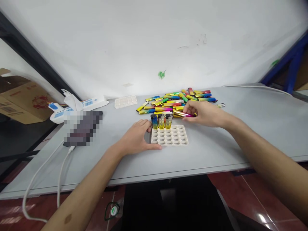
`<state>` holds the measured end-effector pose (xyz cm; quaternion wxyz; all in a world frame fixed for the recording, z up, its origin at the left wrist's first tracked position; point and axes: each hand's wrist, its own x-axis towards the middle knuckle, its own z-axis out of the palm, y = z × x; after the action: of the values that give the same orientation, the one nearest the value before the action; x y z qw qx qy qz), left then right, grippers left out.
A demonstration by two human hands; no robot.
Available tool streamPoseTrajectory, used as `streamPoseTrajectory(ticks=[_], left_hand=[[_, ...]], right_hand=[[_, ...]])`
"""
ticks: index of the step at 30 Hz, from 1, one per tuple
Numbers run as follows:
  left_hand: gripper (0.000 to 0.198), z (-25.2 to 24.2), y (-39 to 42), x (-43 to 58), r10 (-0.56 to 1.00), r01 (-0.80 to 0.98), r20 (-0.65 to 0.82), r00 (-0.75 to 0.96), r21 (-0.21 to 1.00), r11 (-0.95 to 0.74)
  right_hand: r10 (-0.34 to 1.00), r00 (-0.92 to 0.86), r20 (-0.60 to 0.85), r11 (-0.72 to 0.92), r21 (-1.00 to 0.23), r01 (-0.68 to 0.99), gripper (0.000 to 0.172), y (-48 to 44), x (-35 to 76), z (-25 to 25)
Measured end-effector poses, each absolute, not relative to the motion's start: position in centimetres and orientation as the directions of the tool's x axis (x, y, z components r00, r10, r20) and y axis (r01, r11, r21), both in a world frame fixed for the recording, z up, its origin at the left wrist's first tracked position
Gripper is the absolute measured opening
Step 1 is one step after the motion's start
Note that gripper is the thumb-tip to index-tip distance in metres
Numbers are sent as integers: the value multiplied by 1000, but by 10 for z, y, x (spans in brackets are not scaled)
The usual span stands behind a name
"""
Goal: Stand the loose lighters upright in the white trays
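A white tray with rows of round pockets lies on the grey table. Three shiny lighters stand upright in its far row. My left hand rests flat against the tray's left edge, thumb along the near side, fingers apart. My right hand pinches a gold-and-magenta lighter lying sideways just behind the tray. Beyond it spreads a pile of several multicoloured lighters.
A second white tray lies at the back near the wall. A power strip with plugs and white cables sits at the left, beside a blurred dark object. A cardboard box stands off the table's left.
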<state>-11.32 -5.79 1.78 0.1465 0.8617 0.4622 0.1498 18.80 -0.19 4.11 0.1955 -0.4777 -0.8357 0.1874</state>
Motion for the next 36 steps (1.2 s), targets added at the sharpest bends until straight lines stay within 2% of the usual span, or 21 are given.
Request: streamPoseTrajectory(ticks=[4,8,16,18,22,28,33,36], left_hand=[[63,18,-58,-113,843,756,113,527,392,-525],[63,19,-58,-113,842,755,111,528,394,-525],[64,17,-57,-114,846,756,99,524,404,-515],[64,17,-57,-114,846,756,98,525,404,-516],[63,18,-58,-113,840,751,111,530,397,-527],[64,18,-57,-113,839,750,120,531,394,-531],[63,19,-58,-113,839,750,119,531,394,-530],[64,20,-58,-113,843,754,114,526,397,-524]], right_hand=[[889,-376,260,439,-712,547,25,-3,184,42],[909,-349,228,351,-871,344,26,-6,177,43],[887,-443,130,156,-988,21,22,-4,168,32],[897,-424,125,145,-989,16,19,-1,169,28],[920,-367,135,171,-983,67,28,3,171,24],[929,-367,57,39,-998,-58,36,-6,166,33],[927,-376,-16,-27,-999,-25,42,-10,166,37],[918,-396,-17,-6,-1000,29,41,-9,167,37]])
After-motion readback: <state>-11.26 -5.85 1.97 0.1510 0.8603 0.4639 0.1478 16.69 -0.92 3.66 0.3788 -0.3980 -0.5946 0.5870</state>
